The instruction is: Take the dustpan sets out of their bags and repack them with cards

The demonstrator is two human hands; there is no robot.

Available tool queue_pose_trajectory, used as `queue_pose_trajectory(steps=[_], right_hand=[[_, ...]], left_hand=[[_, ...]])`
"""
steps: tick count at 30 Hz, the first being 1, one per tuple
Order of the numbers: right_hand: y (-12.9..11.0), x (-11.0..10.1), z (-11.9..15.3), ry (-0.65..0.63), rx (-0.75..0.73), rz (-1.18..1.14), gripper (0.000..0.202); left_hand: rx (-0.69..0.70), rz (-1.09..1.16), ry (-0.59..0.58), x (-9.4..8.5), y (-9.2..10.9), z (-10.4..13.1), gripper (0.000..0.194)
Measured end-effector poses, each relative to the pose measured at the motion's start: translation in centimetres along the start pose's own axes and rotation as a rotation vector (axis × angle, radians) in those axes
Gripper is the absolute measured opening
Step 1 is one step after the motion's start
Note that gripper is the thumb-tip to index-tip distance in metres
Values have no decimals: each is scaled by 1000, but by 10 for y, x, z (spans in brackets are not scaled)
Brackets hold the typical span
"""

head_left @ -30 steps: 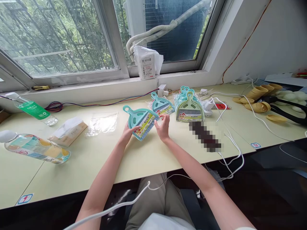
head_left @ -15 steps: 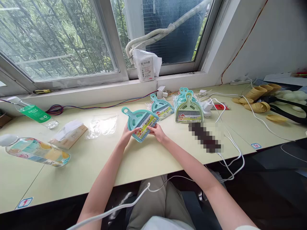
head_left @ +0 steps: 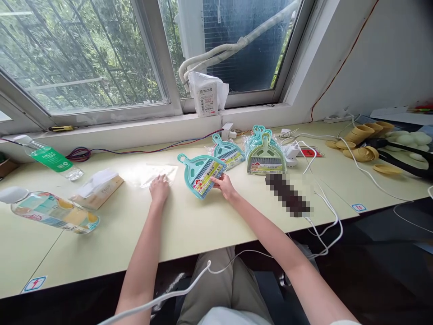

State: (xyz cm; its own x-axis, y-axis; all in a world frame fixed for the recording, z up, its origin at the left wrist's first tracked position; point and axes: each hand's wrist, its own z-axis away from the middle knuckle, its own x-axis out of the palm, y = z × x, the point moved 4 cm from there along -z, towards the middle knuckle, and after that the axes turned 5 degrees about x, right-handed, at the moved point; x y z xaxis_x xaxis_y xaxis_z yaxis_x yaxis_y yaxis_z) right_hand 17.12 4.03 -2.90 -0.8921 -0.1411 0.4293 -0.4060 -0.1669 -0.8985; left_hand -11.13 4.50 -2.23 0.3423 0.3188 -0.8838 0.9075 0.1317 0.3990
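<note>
- The right hand [head_left: 225, 186] grasps the turquoise dustpan-and-brush set [head_left: 202, 176] by its lower right edge, with the thumb over the printed yellow label and the other fingers mostly hidden behind.
- The set lies just left of that hand, between the two hands, tilted so that its looped handle points away and to the left; the grey bristles show beside the label.
- The left hand [head_left: 159, 187] lies palm down, fingers bent, on the near part of the clear plastic bag [head_left: 170, 171]; whether the fingertips pinch the film cannot be told.
- The bag lies flat on the pale yellow table [head_left: 189, 230], reaching out beyond the left hand's fingers and to both sides of them.
- Beyond the right hand, a second turquoise dustpan-and-brush set [head_left: 227, 151] lies in clear wrapping, partly behind the held one.
- Farther off, to the right of the right hand, stands a group of wrapped dustpan sets [head_left: 259, 140], with a green dustpan-and-brush set [head_left: 266, 155] in front.
- To the left of the left hand sits a tissue pack [head_left: 103, 192], and farther left lie a bottle with a green label [head_left: 50, 159] and a larger bottle with a fruit-patterned label [head_left: 56, 212].
- Right of the right hand, a pixelated dark object [head_left: 287, 195] lies near white cables [head_left: 326, 198].
</note>
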Motion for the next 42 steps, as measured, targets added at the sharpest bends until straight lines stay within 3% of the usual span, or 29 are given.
queue_pose_trajectory(steps=[3,5,8,10,12,17,20,26,30,33,37,42], right_hand=[[-2,0,1,6,-1,9,32],[-3,-1,1,18,-2,9,30],[-4,-3,1,40,-3,5,28],[-3,-4,0,50,4,3,25],[-2,-4,0,54,14,5,23],[-1,-5,0,57,22,19,22],[-1,-5,0,61,26,27,21],[0,-4,1,61,55,64,21],[-1,0,3,40,84,98,19],[0,0,3,24,108,105,19],[2,-1,2,2,150,84,20],[5,-3,0,-19,168,89,23]], left_hand=[[138,38,13,5,18,4,42],[194,-6,83,2,27,7,37],[224,-48,193,-3,36,10,27],[237,-43,205,-3,40,12,31],[289,-52,156,1,45,13,42],[395,-50,-49,14,48,15,39],[357,0,-30,10,44,13,45],[264,39,71,5,44,12,20],[204,145,8,8,40,12,30],[166,263,-29,7,35,11,48],[129,155,17,5,31,11,62],[92,43,30,6,29,9,35]])
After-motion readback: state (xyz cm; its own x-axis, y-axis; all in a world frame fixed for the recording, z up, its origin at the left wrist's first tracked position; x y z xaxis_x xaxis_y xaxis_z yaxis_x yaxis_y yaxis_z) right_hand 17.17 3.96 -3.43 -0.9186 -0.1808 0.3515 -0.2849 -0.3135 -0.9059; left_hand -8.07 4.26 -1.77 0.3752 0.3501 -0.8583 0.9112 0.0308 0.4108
